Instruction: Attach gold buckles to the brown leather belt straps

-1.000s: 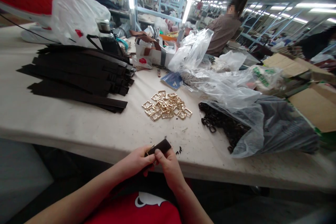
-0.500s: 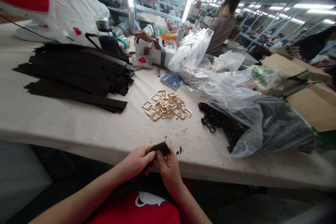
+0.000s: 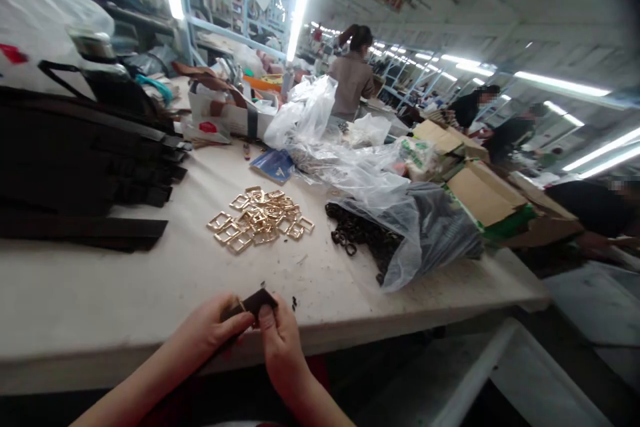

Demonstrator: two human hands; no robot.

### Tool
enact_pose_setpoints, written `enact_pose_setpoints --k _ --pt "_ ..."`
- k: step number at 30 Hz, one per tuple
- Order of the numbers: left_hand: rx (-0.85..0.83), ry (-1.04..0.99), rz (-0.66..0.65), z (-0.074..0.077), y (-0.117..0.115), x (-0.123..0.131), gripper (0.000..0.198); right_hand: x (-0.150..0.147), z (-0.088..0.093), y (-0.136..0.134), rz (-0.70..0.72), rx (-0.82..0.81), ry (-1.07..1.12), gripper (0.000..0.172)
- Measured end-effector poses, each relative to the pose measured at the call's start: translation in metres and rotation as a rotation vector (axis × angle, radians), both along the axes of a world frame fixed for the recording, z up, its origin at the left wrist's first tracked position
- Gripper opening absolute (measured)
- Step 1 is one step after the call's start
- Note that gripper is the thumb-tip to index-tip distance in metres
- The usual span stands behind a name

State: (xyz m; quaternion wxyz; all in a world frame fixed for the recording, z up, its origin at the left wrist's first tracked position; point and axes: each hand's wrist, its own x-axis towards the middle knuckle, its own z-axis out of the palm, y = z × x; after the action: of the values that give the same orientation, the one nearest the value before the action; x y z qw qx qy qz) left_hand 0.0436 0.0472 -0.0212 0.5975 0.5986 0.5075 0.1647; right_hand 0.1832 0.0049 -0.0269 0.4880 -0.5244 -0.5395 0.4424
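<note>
Close to the table's front edge, my left hand (image 3: pixel 216 327) and my right hand (image 3: pixel 283 341) are both closed on one dark brown strap (image 3: pixel 259 299). My left thumb presses along the strap, and a sliver of gold buckle (image 3: pixel 242 305) shows beside it; the fingers cover most of that buckle. My right thumb and fingers pinch the strap near its end. Beyond my hands lies a loose pile of gold rectangular buckles (image 3: pixel 260 217). Several small black bits (image 3: pixel 294 303) lie just right of my right hand.
Long dark straps (image 3: pixel 75 167) are stacked at the left. Black rings (image 3: pixel 360 233) spill from a clear plastic bag (image 3: pixel 425 233) at the right. Behind are a blue booklet (image 3: pixel 273 165), a white box (image 3: pixel 225 110) and cardboard boxes (image 3: pixel 487 193). A person (image 3: pixel 350 77) is farther back.
The view has turned right, so the table's things appear farther left. Both hands still hold the strap, which now shows on both sides of the buckle sliver.
</note>
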Motion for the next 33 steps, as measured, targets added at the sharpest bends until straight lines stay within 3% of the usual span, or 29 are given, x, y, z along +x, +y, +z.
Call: enact_pose_setpoints --k 2,5,7,8,9,12,14,16,19,22,25,28,33 --pt "0.101 0.02 -0.006 -0.006 0.008 0.008 0.035 0.01 -0.002 0.004 0.034 -0.004 -0.027 0.032" --pt "0.182 0.063 -0.139 -0.004 0.013 0.016 0.033 0.049 -0.001 0.02 0.103 0.031 -0.192 0.037" --pt "0.204 0.152 -0.173 0.0 0.015 0.018 0.029 0.091 0.001 0.041 -0.045 0.031 -0.399 0.031" --pt "0.207 0.194 -0.162 0.002 0.017 0.018 0.031 0.116 0.003 0.054 -0.212 0.024 -0.559 0.024" --pt "0.211 0.221 -0.14 0.002 0.018 0.018 0.032 0.14 0.004 0.067 -0.278 0.02 -0.612 0.017" --pt "0.215 0.233 -0.123 -0.001 0.021 0.018 0.034 0.2 0.008 0.102 -0.287 -0.01 -0.662 0.011" --pt "0.209 0.227 -0.142 -0.002 0.019 0.019 0.034 0.214 0.011 0.113 -0.245 -0.031 -0.656 0.011" --pt "0.215 0.237 -0.14 0.001 0.016 0.021 0.033 0.204 0.012 0.111 -0.196 -0.038 -0.622 0.01" --pt "0.258 0.24 -0.048 0.013 0.011 0.024 0.033 0.15 0.011 0.088 -0.063 -0.057 -0.477 0.01" --pt "0.276 0.199 0.07 0.024 0.006 0.027 0.034 0.084 0.006 0.058 0.076 -0.136 0.013 0.023" --pt "0.281 0.188 0.1 0.027 0.001 0.028 0.029 0.041 0.0 0.039 0.052 -0.153 0.391 0.027" --pt "0.281 0.202 0.071 0.029 -0.004 0.024 0.025 0.028 -0.005 0.035 0.026 -0.084 0.416 0.025" --pt "0.07 0.044 -0.058 0.039 -0.009 0.02 0.022 0.027 -0.003 0.032 0.054 -0.062 0.274 0.02"
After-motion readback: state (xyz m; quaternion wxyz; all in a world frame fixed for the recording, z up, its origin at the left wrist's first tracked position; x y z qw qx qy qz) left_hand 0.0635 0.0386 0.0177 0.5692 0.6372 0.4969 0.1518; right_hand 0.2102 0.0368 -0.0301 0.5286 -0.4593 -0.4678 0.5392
